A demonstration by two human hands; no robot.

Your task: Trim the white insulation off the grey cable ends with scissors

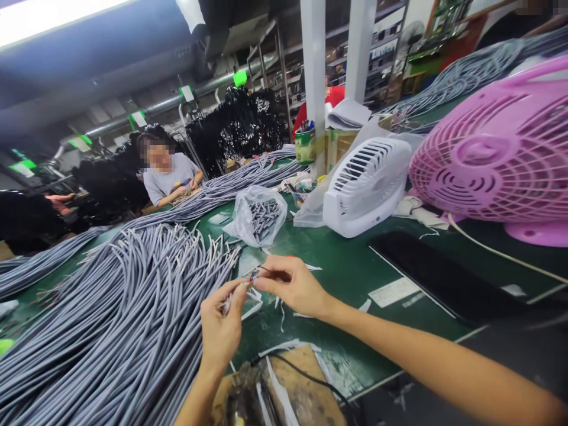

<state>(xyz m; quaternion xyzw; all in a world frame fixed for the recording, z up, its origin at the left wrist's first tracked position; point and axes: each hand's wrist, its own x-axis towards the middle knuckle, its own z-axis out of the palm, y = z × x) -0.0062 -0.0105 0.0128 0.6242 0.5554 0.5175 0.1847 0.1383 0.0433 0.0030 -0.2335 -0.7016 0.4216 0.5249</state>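
Thin coloured wires, with some orange showing, meet between my two hands over the green tabletop. My left hand is closed, thumb and fingers pinching the wires from the left; a pale strand shows under its fingers. From the right, my right hand pinches the wires' other side, and a dark strand shows at its fingertips. The fingers cover most of what they hold. Beside my left hand lies a large bundle of grey cables, their stripped ends toward the middle of the table.
Behind my hands stands a clear plastic bag of short grey pieces. A white fan, a pink fan and a black flat slab occupy the right. A brown block with a black cord lies in front. Another person works across the table.
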